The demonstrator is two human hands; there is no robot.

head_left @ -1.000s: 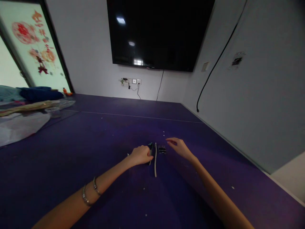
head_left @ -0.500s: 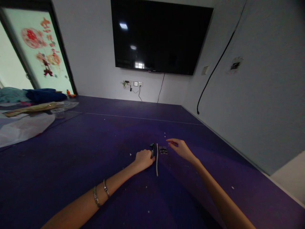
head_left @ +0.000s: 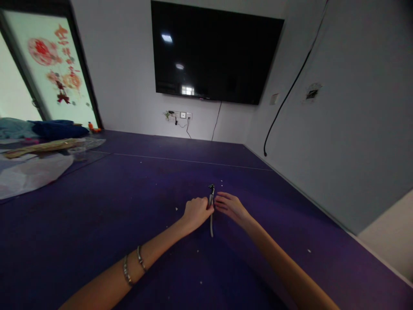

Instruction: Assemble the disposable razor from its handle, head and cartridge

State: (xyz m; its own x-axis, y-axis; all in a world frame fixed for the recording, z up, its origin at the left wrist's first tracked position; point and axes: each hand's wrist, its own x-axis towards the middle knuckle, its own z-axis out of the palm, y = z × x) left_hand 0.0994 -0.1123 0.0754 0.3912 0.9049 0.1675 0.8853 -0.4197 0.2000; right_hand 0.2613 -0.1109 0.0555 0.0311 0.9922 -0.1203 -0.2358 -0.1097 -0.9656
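My left hand (head_left: 197,212) is closed around the handle of what looks like a razor (head_left: 211,196), its small dark head pointing up and away from me. A thin pale grey strip (head_left: 211,226) lies lengthwise on the purple surface, passing just beside the razor and my left fingertips. My right hand (head_left: 231,207) is close by on the right, fingers stretched toward the razor and slightly apart, with nothing visible in them. The small dark square piece seen earlier beside the strip is hidden behind the right hand.
The purple surface (head_left: 145,185) bears scattered white specks. Crumpled plastic sheeting (head_left: 35,174), a flat brown piece (head_left: 41,148) and blue cloth (head_left: 60,129) lie at the far left. A television (head_left: 216,51) hangs on the wall, and a black cable (head_left: 290,90) dangles at the right.
My left hand has moved slightly right, bringing the razor upright against the strip. My right hand has moved left and now covers the dark square piece.
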